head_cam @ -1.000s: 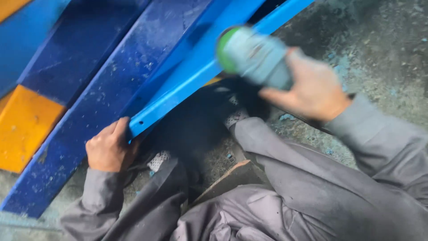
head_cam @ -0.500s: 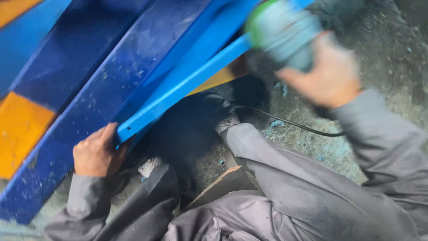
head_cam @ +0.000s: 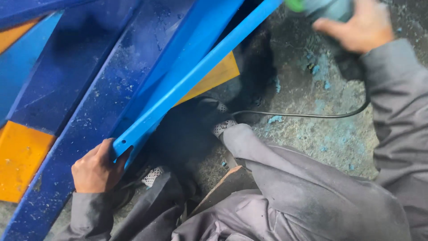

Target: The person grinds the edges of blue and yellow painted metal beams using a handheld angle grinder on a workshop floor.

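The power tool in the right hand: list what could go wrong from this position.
1. The left hand grips the end of the light blue bar that the power tool, held in the right hand, works near; a slip along the bar could run toward it.
2. The black cord trails across the floor beside the shoe and could snag.

Blue steel bar (head_cam: pixel 196 76): painted metal, glossy, scuffed. Floor (head_cam: pixel 321 129): rough, dusty concrete. Sleeves (head_cam: pixel 392 102): grey cloth.
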